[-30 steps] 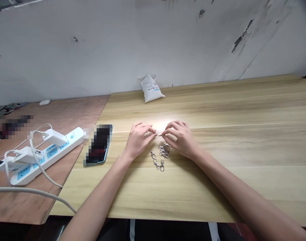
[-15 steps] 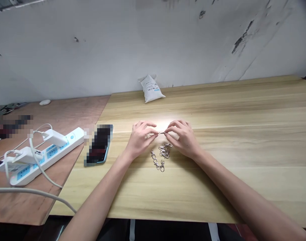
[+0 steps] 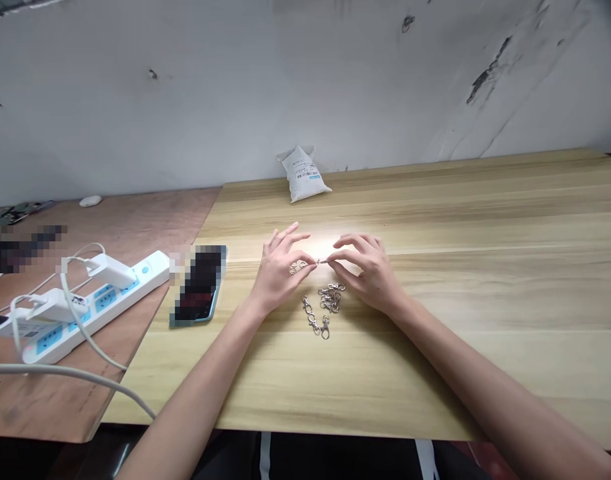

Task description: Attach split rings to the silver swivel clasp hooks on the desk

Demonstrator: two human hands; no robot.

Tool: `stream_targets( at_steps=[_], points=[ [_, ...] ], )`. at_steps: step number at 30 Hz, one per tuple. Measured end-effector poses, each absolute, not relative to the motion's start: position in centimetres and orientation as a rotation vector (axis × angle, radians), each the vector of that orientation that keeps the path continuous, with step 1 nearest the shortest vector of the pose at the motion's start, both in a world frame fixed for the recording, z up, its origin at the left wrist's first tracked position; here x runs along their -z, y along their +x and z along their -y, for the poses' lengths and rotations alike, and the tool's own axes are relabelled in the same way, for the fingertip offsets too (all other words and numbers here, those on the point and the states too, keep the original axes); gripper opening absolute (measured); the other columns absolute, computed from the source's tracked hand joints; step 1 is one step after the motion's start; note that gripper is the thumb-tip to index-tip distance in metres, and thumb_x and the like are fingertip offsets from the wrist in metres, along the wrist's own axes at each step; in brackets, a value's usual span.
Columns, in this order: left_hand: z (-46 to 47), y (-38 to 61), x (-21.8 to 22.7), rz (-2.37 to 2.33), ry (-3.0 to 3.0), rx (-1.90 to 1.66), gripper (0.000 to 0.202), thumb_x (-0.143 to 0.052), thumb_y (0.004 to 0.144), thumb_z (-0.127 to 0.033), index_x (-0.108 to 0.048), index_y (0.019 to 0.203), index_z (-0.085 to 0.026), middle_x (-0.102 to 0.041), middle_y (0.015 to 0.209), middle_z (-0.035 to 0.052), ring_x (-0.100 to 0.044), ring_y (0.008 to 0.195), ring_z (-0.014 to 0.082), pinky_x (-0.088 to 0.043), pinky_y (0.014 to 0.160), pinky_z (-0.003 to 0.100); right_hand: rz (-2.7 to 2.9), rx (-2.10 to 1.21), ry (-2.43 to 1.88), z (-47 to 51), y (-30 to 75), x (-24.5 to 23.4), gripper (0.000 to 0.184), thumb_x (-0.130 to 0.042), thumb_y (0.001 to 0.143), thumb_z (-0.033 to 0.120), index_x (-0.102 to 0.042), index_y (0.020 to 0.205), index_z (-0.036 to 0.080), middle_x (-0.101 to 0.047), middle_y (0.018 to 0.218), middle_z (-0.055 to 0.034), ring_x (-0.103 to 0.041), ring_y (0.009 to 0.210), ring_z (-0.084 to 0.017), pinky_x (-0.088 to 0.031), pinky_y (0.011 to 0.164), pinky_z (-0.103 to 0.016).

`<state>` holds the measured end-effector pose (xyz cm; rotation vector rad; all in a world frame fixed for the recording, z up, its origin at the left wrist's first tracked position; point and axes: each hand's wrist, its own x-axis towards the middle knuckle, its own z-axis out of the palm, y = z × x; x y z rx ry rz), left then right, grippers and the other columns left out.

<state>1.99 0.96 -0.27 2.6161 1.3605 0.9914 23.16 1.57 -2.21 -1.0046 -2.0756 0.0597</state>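
My left hand (image 3: pixel 280 273) pinches one end of a small silvery metal piece (image 3: pixel 318 262) between thumb and forefinger, its other fingers spread and raised. From the other side my right hand (image 3: pixel 368 270) pinches a slim metal piece that looks like a swivel clasp (image 3: pixel 326 261); the two meet at the fingertips, and how they join is too small to make out. Several small metal rings (image 3: pixel 296 267) lie on the table behind my left thumb, partly covered by it. Below the hands sit a little heap of silver swivel clasps (image 3: pixel 330 298) and a few more in a loose line (image 3: pixel 311 319).
A white labelled packet (image 3: pixel 306 177) lies near the wall at the back of the wooden table (image 3: pixel 485 267). To the left are a phone (image 3: pixel 200 287) and a white power strip (image 3: pixel 100 310) with plugged-in chargers. A pale cable (image 3: pixel 85 375) runs across the lower left.
My left hand's outer fingers have lifted and spread. My right fingers have opened out somewhat, while both pinches stay on the small metal pieces. The view has shifted slightly.
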Motion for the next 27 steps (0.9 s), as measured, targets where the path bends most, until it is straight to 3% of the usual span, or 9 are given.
stream_targets(
  at_steps=[4,8,21,27],
  points=[
    [-0.99,2.00,0.39,-1.312,2.638,-0.965,0.007,-0.066,0.088,-0.025,-0.069,0.083,-0.023,-0.059,0.135,0.0037,-0.034,0.143,0.0253,-0.021,0.118,0.059,2.011,-0.038,-1.029,-1.62,23.13,2.20,0.011,-0.059,0.092,0.026,-0.068,0.087,0.025,-0.066,0.117,-0.0063,-0.053,0.121,-0.027,-0.037,0.096,-0.044],
    [-1.02,1.91,0.46,-1.340,2.640,-0.970,0.007,-0.065,0.088,-0.025,-0.069,0.082,-0.023,-0.059,0.135,0.0040,-0.034,0.143,0.0251,-0.021,0.118,0.060,1.999,-0.047,-1.019,-1.59,23.18,2.15,0.009,-0.059,0.090,0.025,-0.068,0.087,0.025,-0.065,0.120,-0.0062,-0.051,0.125,-0.028,-0.036,0.099,-0.046],
    [-0.60,2.37,-0.01,-1.308,2.632,-0.954,0.007,-0.066,0.087,-0.024,-0.068,0.081,-0.023,-0.058,0.135,0.0043,-0.035,0.142,0.0255,-0.026,0.116,0.058,2.032,-0.072,-1.054,-1.45,23.14,2.13,0.011,-0.058,0.091,0.025,-0.067,0.085,0.025,-0.065,0.118,-0.0064,-0.053,0.119,-0.027,-0.037,0.095,-0.045],
    [-0.55,2.44,-0.02,-1.307,2.603,-0.999,0.006,-0.065,0.087,-0.024,-0.068,0.082,-0.023,-0.058,0.136,0.0040,-0.035,0.142,0.0249,-0.025,0.116,0.056,2.053,-0.023,-1.104,-1.54,23.00,2.53,0.015,-0.057,0.091,0.028,-0.070,0.097,0.024,-0.065,0.118,-0.0089,-0.055,0.113,-0.026,-0.038,0.093,-0.044]
  ],
)
